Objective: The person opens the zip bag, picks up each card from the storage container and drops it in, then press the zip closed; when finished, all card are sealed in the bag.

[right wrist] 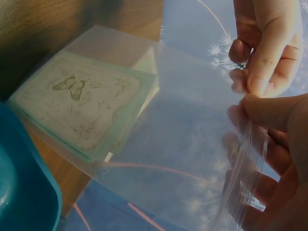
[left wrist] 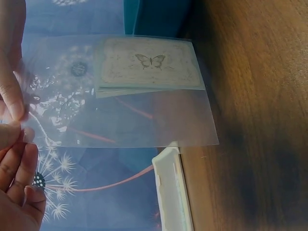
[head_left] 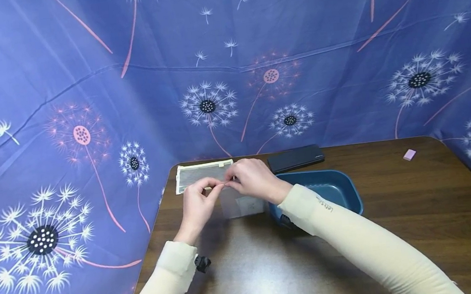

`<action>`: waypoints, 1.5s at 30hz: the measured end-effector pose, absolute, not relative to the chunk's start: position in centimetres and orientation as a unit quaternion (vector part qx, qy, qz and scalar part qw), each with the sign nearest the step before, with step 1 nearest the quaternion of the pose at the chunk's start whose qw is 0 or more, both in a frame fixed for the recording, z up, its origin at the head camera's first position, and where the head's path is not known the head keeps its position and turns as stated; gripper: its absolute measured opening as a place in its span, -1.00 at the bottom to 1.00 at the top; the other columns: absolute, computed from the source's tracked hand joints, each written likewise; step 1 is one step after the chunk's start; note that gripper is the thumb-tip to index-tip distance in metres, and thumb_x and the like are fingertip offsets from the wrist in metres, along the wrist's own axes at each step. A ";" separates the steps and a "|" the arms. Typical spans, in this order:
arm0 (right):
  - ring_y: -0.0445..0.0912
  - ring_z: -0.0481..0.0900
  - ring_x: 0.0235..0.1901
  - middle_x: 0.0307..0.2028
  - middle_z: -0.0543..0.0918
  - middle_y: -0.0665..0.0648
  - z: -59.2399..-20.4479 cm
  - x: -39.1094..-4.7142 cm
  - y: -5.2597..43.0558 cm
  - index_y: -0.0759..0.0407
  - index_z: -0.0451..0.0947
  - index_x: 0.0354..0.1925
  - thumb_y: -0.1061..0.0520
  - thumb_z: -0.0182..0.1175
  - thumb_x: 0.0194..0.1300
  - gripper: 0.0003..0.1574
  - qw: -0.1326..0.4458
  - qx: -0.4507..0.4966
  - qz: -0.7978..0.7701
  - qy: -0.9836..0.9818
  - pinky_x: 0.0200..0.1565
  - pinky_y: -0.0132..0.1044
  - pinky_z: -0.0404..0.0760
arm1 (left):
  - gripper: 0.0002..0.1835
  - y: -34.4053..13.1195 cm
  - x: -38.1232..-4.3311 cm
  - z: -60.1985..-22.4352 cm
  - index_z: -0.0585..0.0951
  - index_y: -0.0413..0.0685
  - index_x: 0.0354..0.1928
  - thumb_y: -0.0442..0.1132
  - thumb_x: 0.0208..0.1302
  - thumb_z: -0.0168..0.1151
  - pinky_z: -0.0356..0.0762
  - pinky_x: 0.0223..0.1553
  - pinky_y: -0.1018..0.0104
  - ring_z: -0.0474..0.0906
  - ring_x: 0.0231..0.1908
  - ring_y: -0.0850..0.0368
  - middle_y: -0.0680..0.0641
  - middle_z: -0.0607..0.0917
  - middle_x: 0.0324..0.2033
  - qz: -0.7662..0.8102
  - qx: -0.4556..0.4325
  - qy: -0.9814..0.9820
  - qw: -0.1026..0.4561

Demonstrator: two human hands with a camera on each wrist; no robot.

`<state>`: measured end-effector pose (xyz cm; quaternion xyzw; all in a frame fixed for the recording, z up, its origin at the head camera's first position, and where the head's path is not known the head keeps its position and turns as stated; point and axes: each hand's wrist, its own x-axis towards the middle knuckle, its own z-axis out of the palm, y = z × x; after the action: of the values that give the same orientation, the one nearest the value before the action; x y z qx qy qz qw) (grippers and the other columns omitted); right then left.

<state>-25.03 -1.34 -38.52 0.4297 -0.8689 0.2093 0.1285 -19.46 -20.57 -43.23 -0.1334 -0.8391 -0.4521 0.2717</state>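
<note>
A clear plastic zip bag (head_left: 230, 206) hangs from both hands above the back of the table. Inside it, at the far end, lie pale green cards (right wrist: 82, 103), the top one printed with a butterfly. My left hand (head_left: 198, 204) pinches one corner of the bag's zip edge between thumb and finger. Right beside it, my right hand (head_left: 257, 179) pinches the same edge, its thumb close to the left fingertips. In the right wrist view, the other right fingers (right wrist: 276, 159) lie behind the clear film. Whether the zip is sealed cannot be made out.
A blue plastic tub (head_left: 347, 190) stands under the right forearm. Behind it lies a black case (head_left: 295, 158). A cream-edged zip pouch (head_left: 190, 174) lies at the back left, and a small pink block (head_left: 409, 154) at the back right. Patterned blue cloth (head_left: 312, 12) hangs around the table.
</note>
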 end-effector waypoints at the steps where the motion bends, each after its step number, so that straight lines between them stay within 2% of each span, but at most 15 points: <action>1: -0.18 0.65 -0.40 -0.32 0.78 -0.13 -38.5 -25.0 -1.3 -0.07 0.83 -0.21 0.04 0.45 0.33 -0.93 0.133 0.429 0.208 -0.869 -0.37 -0.16 0.61 | -0.97 -20.6 -19.5 -43.3 0.81 -0.05 -0.34 -0.30 0.26 0.49 0.25 -0.51 0.48 0.45 -0.58 0.07 0.07 0.77 -0.43 -0.455 -0.133 -0.837 0.272; 11: -0.24 0.65 -0.43 -0.33 0.78 -0.16 -39.1 -25.3 -0.6 -0.09 0.85 -0.22 -0.05 0.46 0.31 -0.87 0.140 0.418 0.223 -0.870 -0.40 -0.23 0.58 | -0.96 -20.5 -19.4 -43.2 0.81 -0.07 -0.36 -0.31 0.27 0.48 0.38 -0.52 0.49 0.53 -0.57 0.19 0.07 0.77 -0.45 -0.469 -0.112 -0.837 0.257; 21: -0.26 0.61 -0.47 -0.37 0.77 -0.16 -39.4 -26.0 0.7 -0.08 0.85 -0.24 -0.02 0.45 0.31 -0.90 0.137 0.408 0.237 -0.871 -0.46 -0.27 0.53 | -0.96 -20.7 -19.7 -43.2 0.81 -0.10 -0.36 -0.35 0.26 0.47 0.38 -0.49 0.46 0.51 -0.56 0.16 0.06 0.76 -0.46 -0.477 -0.105 -0.833 0.260; 27: -0.24 0.60 -0.46 -0.38 0.76 -0.16 -39.5 -26.4 1.7 -0.08 0.85 -0.27 0.00 0.47 0.29 -0.93 0.143 0.403 0.232 -0.874 -0.45 -0.24 0.53 | -0.94 -21.0 -19.9 -43.3 0.80 -0.12 -0.37 -0.38 0.26 0.46 0.41 -0.46 0.46 0.53 -0.54 0.17 0.04 0.77 -0.46 -0.484 -0.100 -0.829 0.263; 33: -0.22 0.64 -0.43 -0.35 0.78 -0.14 -39.6 -26.5 3.0 -0.06 0.85 -0.27 0.02 0.47 0.30 -0.94 0.151 0.406 0.232 -0.871 -0.43 -0.23 0.56 | -0.96 -20.9 -20.0 -43.3 0.80 -0.12 -0.36 -0.35 0.26 0.47 0.48 -0.42 0.48 0.61 -0.49 0.16 0.02 0.78 -0.44 -0.485 -0.103 -0.826 0.266; 45: -0.25 0.60 -0.46 -0.33 0.78 -0.12 -39.6 -26.6 4.8 -0.05 0.84 -0.25 0.02 0.44 0.33 -0.92 0.153 0.403 0.228 -0.873 -0.46 -0.28 0.51 | -0.96 -20.7 -20.1 -43.2 0.80 -0.12 -0.35 -0.33 0.28 0.46 0.48 -0.42 0.49 0.62 -0.48 0.15 0.03 0.78 -0.44 -0.488 -0.099 -0.827 0.263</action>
<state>-26.61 4.80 -39.59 0.4026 -0.8732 0.2283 0.1530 -20.10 -20.69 -43.22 -0.0986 -0.8265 -0.4881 0.2626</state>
